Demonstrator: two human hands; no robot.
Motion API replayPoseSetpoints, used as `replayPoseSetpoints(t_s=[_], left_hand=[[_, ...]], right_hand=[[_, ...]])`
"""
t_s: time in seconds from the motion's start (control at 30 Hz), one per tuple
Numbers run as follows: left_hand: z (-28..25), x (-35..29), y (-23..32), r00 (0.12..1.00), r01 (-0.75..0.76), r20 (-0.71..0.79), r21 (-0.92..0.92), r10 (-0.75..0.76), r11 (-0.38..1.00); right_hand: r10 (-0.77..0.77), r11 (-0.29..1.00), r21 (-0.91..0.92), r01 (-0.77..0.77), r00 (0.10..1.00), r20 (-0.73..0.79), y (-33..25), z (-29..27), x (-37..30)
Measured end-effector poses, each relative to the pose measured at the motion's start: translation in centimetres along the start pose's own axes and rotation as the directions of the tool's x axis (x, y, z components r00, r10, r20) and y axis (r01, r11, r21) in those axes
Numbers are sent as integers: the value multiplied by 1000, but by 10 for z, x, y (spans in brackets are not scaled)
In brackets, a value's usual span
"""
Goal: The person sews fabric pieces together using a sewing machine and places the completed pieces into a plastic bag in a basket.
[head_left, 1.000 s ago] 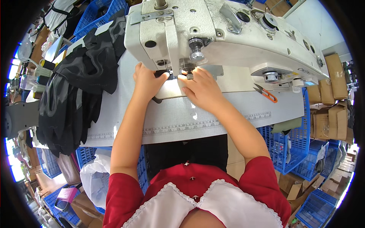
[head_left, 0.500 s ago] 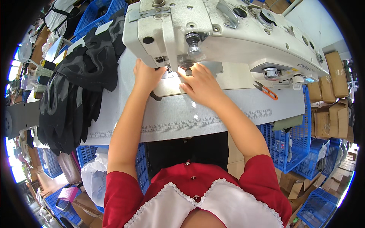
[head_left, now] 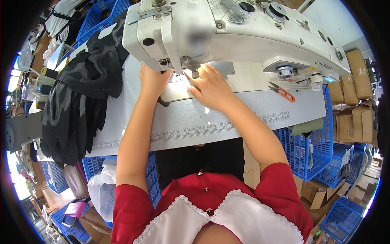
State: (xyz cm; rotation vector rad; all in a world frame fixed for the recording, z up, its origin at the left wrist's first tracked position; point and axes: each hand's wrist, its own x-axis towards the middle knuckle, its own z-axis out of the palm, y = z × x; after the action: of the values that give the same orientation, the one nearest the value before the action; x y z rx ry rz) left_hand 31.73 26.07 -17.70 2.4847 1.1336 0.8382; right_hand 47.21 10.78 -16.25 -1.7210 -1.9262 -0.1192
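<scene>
Both my hands are at the needle area of a white sewing machine [head_left: 243, 44]. My left hand [head_left: 154, 82] lies on the left side of the bed, its thumb stretched toward the lit presser foot. The machine head covers its other fingertips. A small dark bit shows beside that thumb; I cannot make out whether it is cloth. To the right of the needle, my right hand [head_left: 213, 88] rests on the bed, thumb apart and fingers stretched forward, fingertips close to the foot. Any work under the fingers is hidden by the hands and the head.
Black cut fabric pieces [head_left: 77, 97] are heaped at the table's left, hanging over its edge. Orange-handled thread snips [head_left: 287, 94] lie right of my right hand. A printed ruler [head_left: 195, 133] runs along the front edge. Blue crates [head_left: 302, 152] and cardboard boxes [head_left: 351, 126] stand at the right.
The view has shifted slightly, so the machine sits a little further left. Both hands stay at the needle with almost the same pose. A blurred patch now covers part of the machine head.
</scene>
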Motion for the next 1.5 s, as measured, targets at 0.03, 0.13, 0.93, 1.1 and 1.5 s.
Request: replayPoseSetpoints(t_s=[0.03, 0.13, 0.93, 1.1, 1.5], left_hand=[[0, 0, 1, 1000, 0, -1, 1, 0, 1000], [1, 1, 0, 997, 58, 45, -36, -57, 998], [-20, -1, 7, 995, 76, 79, -202, -61, 977], [-26, 9, 2, 995, 93, 80, -461, -63, 883], [-29, 110, 31, 955, 274, -118, -18, -274, 962]], right_hand=[[0, 1000, -9, 0, 1000, -4, 0, 1, -1], [-4, 1000, -14, 4, 1000, -12, 1, 2, 0], [40, 999, 5, -40, 997, 62, -2, -4, 2], [43, 999, 15, -44, 996, 76, 3, -6, 3], [165, 981, 106, -164, 986, 4, 17, -4, -10]])
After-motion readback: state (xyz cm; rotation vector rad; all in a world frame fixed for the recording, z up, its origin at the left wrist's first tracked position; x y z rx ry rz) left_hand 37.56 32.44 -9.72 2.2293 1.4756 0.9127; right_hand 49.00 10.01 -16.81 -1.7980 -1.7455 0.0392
